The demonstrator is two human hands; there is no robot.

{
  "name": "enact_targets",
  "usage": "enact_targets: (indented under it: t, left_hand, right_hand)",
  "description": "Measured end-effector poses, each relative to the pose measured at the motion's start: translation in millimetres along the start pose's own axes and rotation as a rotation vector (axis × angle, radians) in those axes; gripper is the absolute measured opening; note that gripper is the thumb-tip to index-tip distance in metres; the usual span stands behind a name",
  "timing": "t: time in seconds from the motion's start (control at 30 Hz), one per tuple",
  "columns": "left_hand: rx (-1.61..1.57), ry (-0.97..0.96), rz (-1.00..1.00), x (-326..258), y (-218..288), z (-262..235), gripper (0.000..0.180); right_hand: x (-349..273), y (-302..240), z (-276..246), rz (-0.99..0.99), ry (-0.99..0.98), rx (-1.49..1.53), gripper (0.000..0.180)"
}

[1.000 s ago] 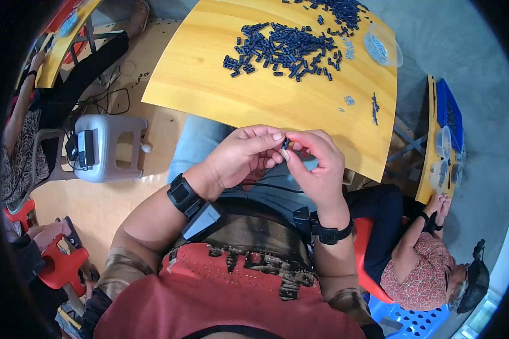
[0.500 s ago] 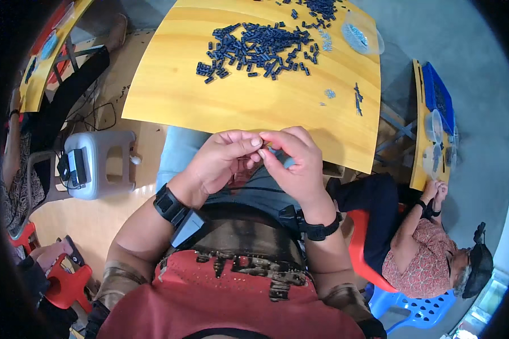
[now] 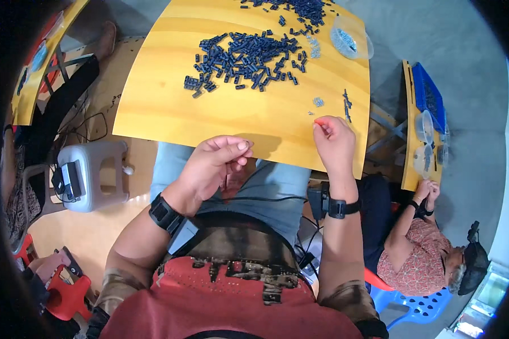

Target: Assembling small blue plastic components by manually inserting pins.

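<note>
My left hand is held over my lap by the table's near edge. Its thumb presses on the index finger in a pinch; whatever sits between them is too small to make out. Farther right, my right hand is over the yellow table, thumb and index fingertip drawn close together. Any item in that pinch is hidden. Just beyond its fingertips lie a few tiny silvery pieces and a small cluster of silvery metal parts. A short row of joined dark pieces lies right of that cluster.
A large heap of small black plastic parts covers the table's middle, with another heap behind. A clear tub of silvery parts stands far right. A co-worker sits at right by a blue tray. A grey stool stands left.
My hands were together at the table's near edge. The right has moved away, forward and right over the table; the left stays pinched, slightly lower and left. The view has shifted a little.
</note>
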State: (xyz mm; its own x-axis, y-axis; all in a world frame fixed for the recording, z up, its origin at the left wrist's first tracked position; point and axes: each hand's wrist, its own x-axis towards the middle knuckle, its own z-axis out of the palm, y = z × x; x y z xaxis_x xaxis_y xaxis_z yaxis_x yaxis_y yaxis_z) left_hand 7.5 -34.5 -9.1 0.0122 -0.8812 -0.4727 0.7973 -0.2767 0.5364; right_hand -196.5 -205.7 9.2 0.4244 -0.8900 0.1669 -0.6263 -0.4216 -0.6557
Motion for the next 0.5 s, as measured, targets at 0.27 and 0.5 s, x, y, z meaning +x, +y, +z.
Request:
enact_targets:
  t: [0.27,0.5]
  left_hand:
    - [0.03,0.027,0.084,5,9,-3,0.016]
    - [-0.028,0.042,0.049,10,12,-6,0.017]
  right_hand:
    - [28,10,14,-0.315,-0.005,-0.432,0.005]
    - [34,8,15,-0.24,-0.027,-0.329,0.006]
